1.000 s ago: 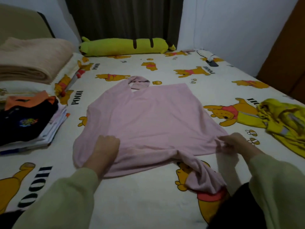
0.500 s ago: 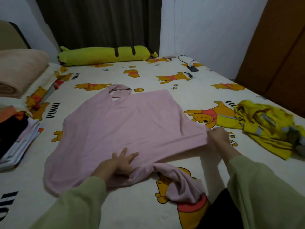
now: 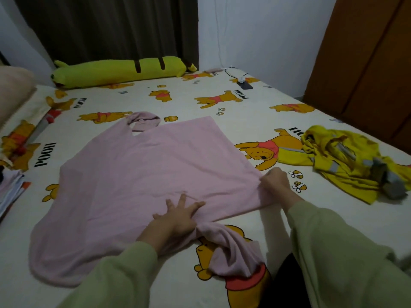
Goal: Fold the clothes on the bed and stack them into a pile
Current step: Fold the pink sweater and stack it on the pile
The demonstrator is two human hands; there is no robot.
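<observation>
Now that the left hand (image 3: 178, 216) has slid rightward, fingers flat and spread on the pink sweater's (image 3: 142, 174) hem on the bed (image 3: 222, 103), the right hand (image 3: 274, 181) pinches its side edge, ready to fold; the yellow jacket (image 3: 347, 161) waits beyond.

Dim, flat indoor light with a cool cast; no glare. Soft shadows lie on the bed sheet (image 3: 222, 96) under the arms at lower right. Wide-angle bending curves the frame edges. Detail is soft and slightly smeared, most at the lower corners.
</observation>
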